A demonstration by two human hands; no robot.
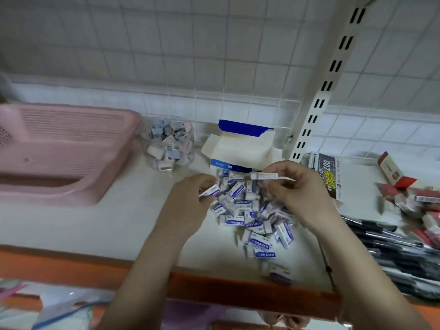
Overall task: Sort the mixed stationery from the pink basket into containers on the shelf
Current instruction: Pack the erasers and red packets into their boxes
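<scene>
A heap of small white erasers with blue sleeves (256,220) lies on the white shelf (133,210). My left hand (188,206) pinches one blue-sleeved eraser (212,191) at the heap's left edge. My right hand (295,189) holds a white eraser (264,176) above the heap, in front of an open blue-and-white cardboard box (240,148). The pink basket (59,153) lies tipped on its side at the left of the shelf.
A clear jar of pastel sharpeners (167,145) stands between basket and box. A slotted upright post (316,106) rises behind the box. Black pens (392,253), red boxes (419,201) and a printed pack (326,175) crowd the right. The shelf has an orange front edge (71,265).
</scene>
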